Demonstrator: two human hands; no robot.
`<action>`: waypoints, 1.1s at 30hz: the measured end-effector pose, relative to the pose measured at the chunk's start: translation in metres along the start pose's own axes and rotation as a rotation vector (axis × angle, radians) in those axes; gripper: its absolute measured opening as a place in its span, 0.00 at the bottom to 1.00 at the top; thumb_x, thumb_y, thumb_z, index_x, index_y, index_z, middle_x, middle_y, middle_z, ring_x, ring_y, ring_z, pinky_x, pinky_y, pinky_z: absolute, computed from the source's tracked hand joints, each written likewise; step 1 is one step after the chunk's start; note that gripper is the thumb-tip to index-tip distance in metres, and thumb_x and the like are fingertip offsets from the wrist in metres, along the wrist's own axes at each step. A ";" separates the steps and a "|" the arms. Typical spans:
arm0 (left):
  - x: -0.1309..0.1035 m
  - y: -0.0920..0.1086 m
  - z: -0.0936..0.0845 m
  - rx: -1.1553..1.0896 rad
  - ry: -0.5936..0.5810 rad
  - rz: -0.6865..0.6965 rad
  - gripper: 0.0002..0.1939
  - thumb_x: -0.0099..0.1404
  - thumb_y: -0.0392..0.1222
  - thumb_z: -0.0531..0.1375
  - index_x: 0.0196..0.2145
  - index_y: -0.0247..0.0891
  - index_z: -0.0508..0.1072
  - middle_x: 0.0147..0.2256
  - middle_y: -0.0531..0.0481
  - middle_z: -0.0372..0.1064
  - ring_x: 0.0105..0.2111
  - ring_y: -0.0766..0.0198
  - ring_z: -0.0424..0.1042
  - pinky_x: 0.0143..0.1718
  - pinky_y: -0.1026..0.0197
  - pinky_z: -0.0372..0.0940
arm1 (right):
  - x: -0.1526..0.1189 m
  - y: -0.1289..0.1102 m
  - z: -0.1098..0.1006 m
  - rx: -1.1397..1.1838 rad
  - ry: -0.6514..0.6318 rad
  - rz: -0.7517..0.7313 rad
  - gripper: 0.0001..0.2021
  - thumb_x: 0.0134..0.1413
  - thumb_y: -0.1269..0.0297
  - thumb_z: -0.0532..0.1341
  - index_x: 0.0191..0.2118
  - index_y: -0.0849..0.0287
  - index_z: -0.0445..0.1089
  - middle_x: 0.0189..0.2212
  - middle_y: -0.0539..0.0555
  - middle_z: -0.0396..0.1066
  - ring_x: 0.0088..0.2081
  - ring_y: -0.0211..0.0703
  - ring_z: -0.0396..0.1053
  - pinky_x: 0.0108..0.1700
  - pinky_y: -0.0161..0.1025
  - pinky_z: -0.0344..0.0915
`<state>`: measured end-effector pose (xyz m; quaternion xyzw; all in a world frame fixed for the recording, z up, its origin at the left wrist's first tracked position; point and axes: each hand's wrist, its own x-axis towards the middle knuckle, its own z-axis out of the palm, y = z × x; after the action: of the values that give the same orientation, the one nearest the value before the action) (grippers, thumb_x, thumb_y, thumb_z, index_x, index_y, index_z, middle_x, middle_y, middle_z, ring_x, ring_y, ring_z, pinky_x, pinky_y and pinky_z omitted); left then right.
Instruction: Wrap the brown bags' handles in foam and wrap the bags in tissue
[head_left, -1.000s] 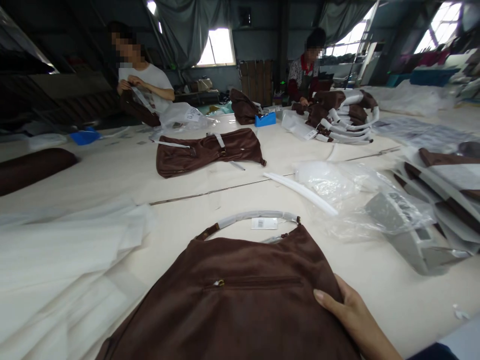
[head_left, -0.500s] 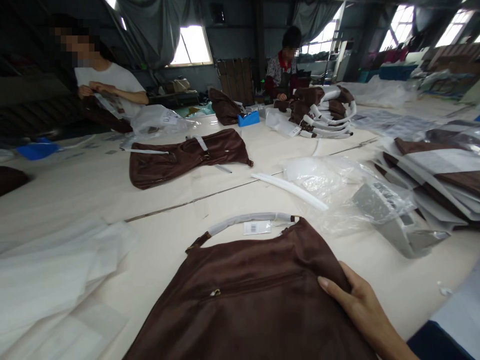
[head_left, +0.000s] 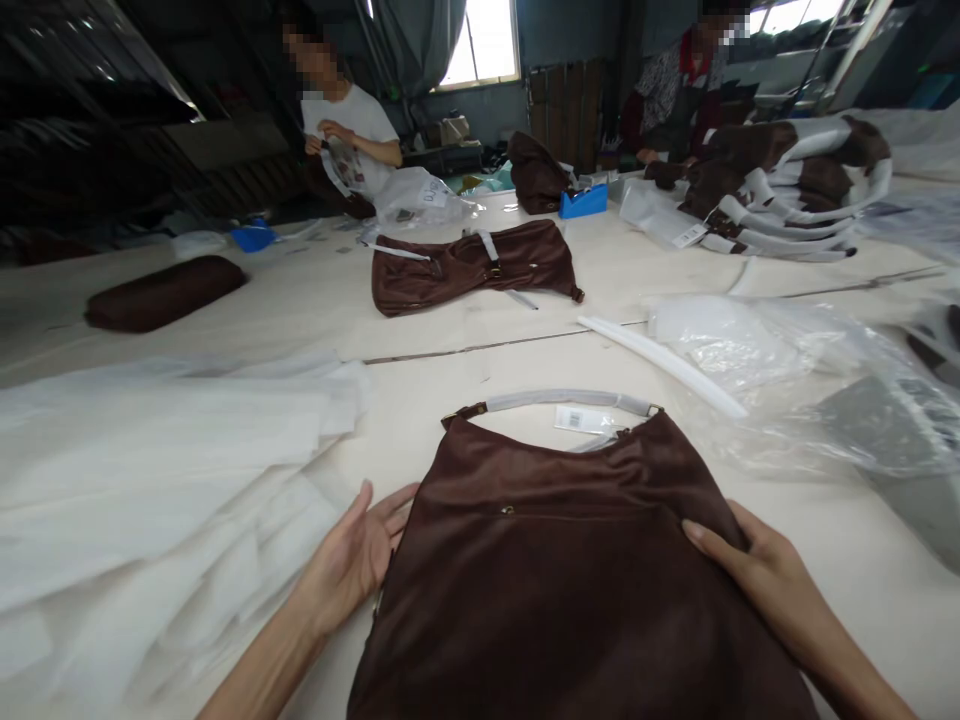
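A dark brown handbag (head_left: 577, 580) lies in front of me on the pale table, its strap wrapped in white and pointing away from me. A white barcode tag (head_left: 583, 419) rests inside the strap's curve. My right hand (head_left: 757, 555) grips the bag's right edge, thumb on top and fingers hidden underneath. At the left edge, my left hand (head_left: 360, 550) is open, palm turned toward the bag, fingertips passing behind its side. Left of that hand spread thin white wrapping sheets (head_left: 187, 450).
Beyond lie another brown bag (head_left: 480, 270), a rolled brown piece (head_left: 165, 293) and a pile of bags with wrapped handles (head_left: 787, 190). Clear plastic (head_left: 810, 370) and a white strip (head_left: 664, 365) are at right. Two people (head_left: 349, 125) stand across the table near blue holders (head_left: 583, 201).
My left hand has come into view at the bag's left edge. My right hand keeps its grip on the right edge. The view has turned left.
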<state>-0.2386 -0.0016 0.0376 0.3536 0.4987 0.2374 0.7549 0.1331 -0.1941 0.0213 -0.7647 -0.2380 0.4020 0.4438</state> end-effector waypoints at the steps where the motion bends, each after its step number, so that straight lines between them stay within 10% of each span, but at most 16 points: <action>1: -0.002 0.004 0.008 0.033 0.040 0.024 0.32 0.55 0.57 0.69 0.52 0.36 0.71 0.47 0.40 0.76 0.47 0.48 0.76 0.48 0.53 0.71 | 0.003 -0.010 0.001 -0.019 0.010 -0.029 0.25 0.40 0.45 0.69 0.42 0.57 0.76 0.39 0.54 0.80 0.42 0.59 0.76 0.41 0.44 0.74; 8: 0.024 0.028 0.026 0.447 0.235 0.142 0.40 0.43 0.52 0.74 0.53 0.38 0.70 0.48 0.37 0.75 0.47 0.43 0.76 0.48 0.48 0.71 | 0.034 -0.022 -0.024 -0.229 0.170 -0.170 0.28 0.44 0.43 0.65 0.46 0.60 0.75 0.42 0.61 0.78 0.42 0.60 0.76 0.46 0.51 0.73; 12: 0.004 0.036 0.037 0.878 0.352 0.481 0.35 0.58 0.61 0.62 0.59 0.41 0.67 0.62 0.39 0.61 0.60 0.40 0.64 0.60 0.42 0.60 | 0.007 -0.026 -0.036 -0.476 0.203 -0.541 0.29 0.58 0.47 0.59 0.60 0.56 0.67 0.61 0.61 0.65 0.60 0.62 0.65 0.61 0.58 0.63; 19: -0.058 -0.017 0.085 1.579 -0.265 0.981 0.35 0.65 0.56 0.62 0.66 0.53 0.57 0.62 0.50 0.63 0.59 0.51 0.67 0.57 0.53 0.66 | -0.039 -0.016 -0.004 -0.818 -0.498 -0.983 0.39 0.57 0.54 0.65 0.70 0.51 0.50 0.65 0.59 0.59 0.66 0.60 0.57 0.68 0.64 0.47; 24: -0.062 -0.045 0.080 1.711 -0.266 0.994 0.33 0.66 0.55 0.61 0.64 0.46 0.60 0.61 0.46 0.65 0.57 0.52 0.68 0.56 0.52 0.67 | -0.039 -0.004 -0.007 -0.878 -0.431 -1.045 0.34 0.59 0.57 0.63 0.68 0.56 0.55 0.65 0.62 0.61 0.65 0.58 0.59 0.67 0.61 0.51; 33: -0.068 -0.022 0.085 1.574 -0.305 0.939 0.03 0.70 0.40 0.55 0.37 0.43 0.69 0.34 0.52 0.71 0.33 0.63 0.71 0.35 0.66 0.65 | -0.058 -0.021 0.004 -0.786 -0.319 -1.106 0.06 0.63 0.61 0.60 0.43 0.57 0.69 0.40 0.54 0.74 0.40 0.47 0.70 0.46 0.44 0.67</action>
<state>-0.1868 -0.0894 0.0821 0.9571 0.2171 0.0628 0.1812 0.0970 -0.2239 0.0625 -0.5667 -0.7827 0.1083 0.2333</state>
